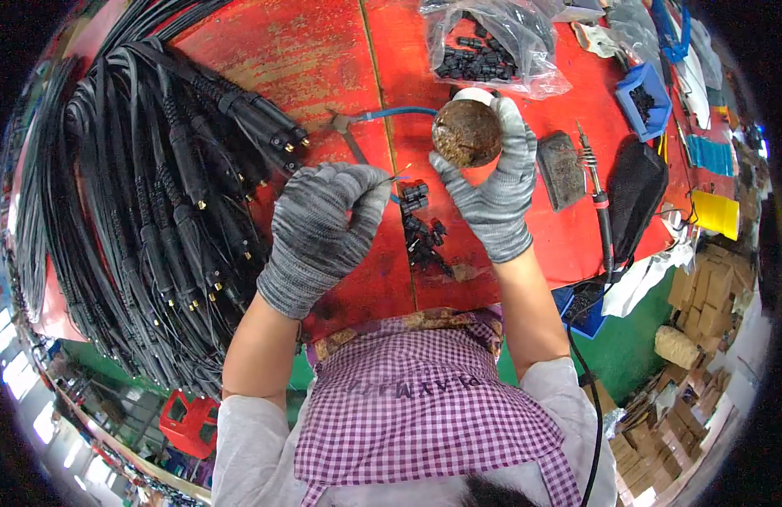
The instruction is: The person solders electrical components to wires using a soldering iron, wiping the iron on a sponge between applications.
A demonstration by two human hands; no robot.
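My left hand (319, 226), in a grey striped knit glove, is closed in a pinch on a cable whose thin wire ends (399, 176) stick out past the fingertips. The rest of that cable is mostly hidden by the glove. My right hand (498, 196), gloved the same way, grips a round tin (467, 133) with a brown, crusty top, fingers along its right side and thumb at its lower left. The wire ends are apart from the tin. Between my hands lie several small black connector parts (422, 237). Pliers with blue handles (399, 111) lie beyond my left hand.
A big bundle of black cables (167, 177) with plug ends covers the table's left. A soldering iron (604, 211) lies at the right beside a dark block (562, 171) and black pouch (638, 190). Farther off are a bag of black parts (484, 55) and blue bin (645, 101).
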